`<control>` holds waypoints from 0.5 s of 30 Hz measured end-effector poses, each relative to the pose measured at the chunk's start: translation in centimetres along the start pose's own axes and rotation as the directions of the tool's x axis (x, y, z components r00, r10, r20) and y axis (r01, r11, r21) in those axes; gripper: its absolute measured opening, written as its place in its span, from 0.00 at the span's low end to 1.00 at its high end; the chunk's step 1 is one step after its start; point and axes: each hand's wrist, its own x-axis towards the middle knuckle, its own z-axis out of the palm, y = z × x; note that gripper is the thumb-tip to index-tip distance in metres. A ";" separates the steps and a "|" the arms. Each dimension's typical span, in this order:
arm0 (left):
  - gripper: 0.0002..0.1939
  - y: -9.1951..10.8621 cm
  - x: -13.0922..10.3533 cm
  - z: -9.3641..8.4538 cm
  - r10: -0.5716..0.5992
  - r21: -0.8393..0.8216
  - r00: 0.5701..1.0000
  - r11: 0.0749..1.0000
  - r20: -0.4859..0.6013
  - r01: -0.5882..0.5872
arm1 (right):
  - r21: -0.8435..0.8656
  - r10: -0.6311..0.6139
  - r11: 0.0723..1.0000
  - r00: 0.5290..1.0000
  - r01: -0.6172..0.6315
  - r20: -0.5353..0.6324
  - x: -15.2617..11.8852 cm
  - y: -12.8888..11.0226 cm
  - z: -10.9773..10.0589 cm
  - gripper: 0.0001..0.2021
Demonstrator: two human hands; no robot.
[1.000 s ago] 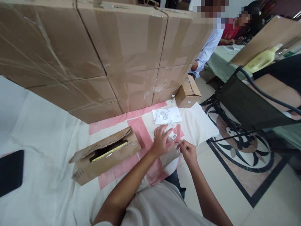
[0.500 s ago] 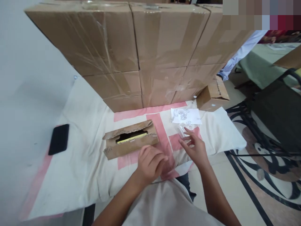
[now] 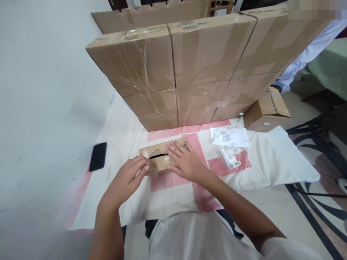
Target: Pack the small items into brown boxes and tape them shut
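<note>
A small cardboard box (image 3: 159, 167) lies on the cloth-covered table, its top flaps folded nearly together over a dark slit. Bits of clear tape (image 3: 145, 154) glint on its top. My right hand (image 3: 187, 160) rests flat across the box's right half, fingers spread. At the left end, my left hand (image 3: 132, 175) has its thumb and fingers pinched together against the near corner; whatever lies between the fingertips is hidden. To the right of the box stands a white tape dispenser (image 3: 230, 159), and behind it a sheet of paper (image 3: 230, 137) carries small clear pieces.
A wall of stacked, taped cartons (image 3: 200, 54) rises behind the work area. An open-topped carton (image 3: 267, 112) sits at its right end, near another person's pale sleeve (image 3: 300, 57). A black phone (image 3: 98, 156) lies at the left, by the white wall (image 3: 48, 108).
My right hand has moved left from the tape dispenser onto the box. The left hand has gone to the box's left end. The gaping flaps are now pressed down, and the view has shifted.
</note>
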 end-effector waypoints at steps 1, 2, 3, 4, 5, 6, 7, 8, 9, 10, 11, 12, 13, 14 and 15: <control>0.17 -0.3 0.3 -0.2 -0.017 -0.010 1.000 1.000 0.019 0.017 | -0.006 0.011 1.000 1.000 -0.011 -0.005 0.0 0.0 0.5 0.29; 0.18 -0.5 0.7 -0.3 -0.033 -0.015 0.999 0.999 0.036 0.034 | -0.010 0.022 1.000 1.000 -0.022 -0.011 -0.1 0.0 0.8 0.29; 0.18 -0.8 1.1 -0.4 -0.052 -0.015 0.998 0.999 0.044 0.052 | -0.012 0.031 0.999 0.999 -0.031 -0.019 -0.2 -0.1 0.9 0.29; 0.17 -1.1 1.5 -0.4 -0.073 -0.010 0.996 0.997 0.044 0.073 | -0.012 0.033 0.999 0.999 -0.034 -0.026 -0.3 -0.3 1.0 0.29; 0.16 -1.3 1.9 -0.5 -0.093 -0.005 0.995 0.996 0.036 0.093 | -0.012 0.034 0.999 0.999 -0.034 -0.031 -0.4 -0.4 1.0 0.29; 0.14 -1.6 2.3 -0.5 -0.109 0.001 0.994 0.994 0.028 0.109 | -0.012 0.033 0.999 0.999 -0.033 -0.034 -0.5 -0.5 0.9 0.29; 0.13 -1.8 2.7 -0.6 -0.119 0.008 0.993 0.993 0.019 0.119 | -0.012 0.031 0.999 0.999 -0.032 -0.038 -0.5 -0.6 0.9 0.29; 0.12 -1.9 3.1 -0.6 -0.125 0.017 0.992 0.992 0.011 0.125 | -0.012 0.029 0.999 0.999 -0.030 -0.041 -0.6 -0.6 0.9 0.29; 0.11 -2.0 3.4 -0.6 -0.126 0.030 0.992 0.992 0.006 0.126 | -0.011 0.028 1.000 0.999 -0.028 -0.044 -0.6 -0.6 0.9 0.29; 0.11 -2.1 3.7 -0.6 -0.125 0.046 0.992 0.991 0.005 0.124 | -0.010 0.028 1.000 0.999 -0.029 -0.045 -0.6 -0.5 1.0 0.29; 0.11 -2.0 4.0 -0.6 -0.126 0.068 0.992 0.990 0.005 0.126 | -0.008 0.028 1.000 0.999 -0.028 -0.046 -0.6 -0.5 1.0 0.29; 0.10 -2.0 4.2 -0.6 -0.131 0.098 0.991 0.987 0.001 0.131 | -0.008 0.027 1.000 0.999 -0.027 -0.047 -0.5 -0.4 1.1 0.29; 0.10 -2.0 4.4 -0.5 -0.138 0.134 0.990 0.982 -0.004 0.137 | -0.008 0.026 1.000 0.999 -0.026 -0.046 -0.4 -0.3 1.1 0.29; 0.10 -2.1 4.4 -0.5 -0.143 0.175 0.990 0.974 -0.011 0.143 | -0.008 0.025 1.000 0.999 -0.025 -0.047 -0.4 -0.2 1.1 0.29; 0.11 -2.2 4.5 -0.3 -0.146 0.218 0.989 0.965 -0.024 0.148 | -0.009 0.024 1.000 0.998 -0.024 -0.050 -0.3 -0.2 1.1 0.29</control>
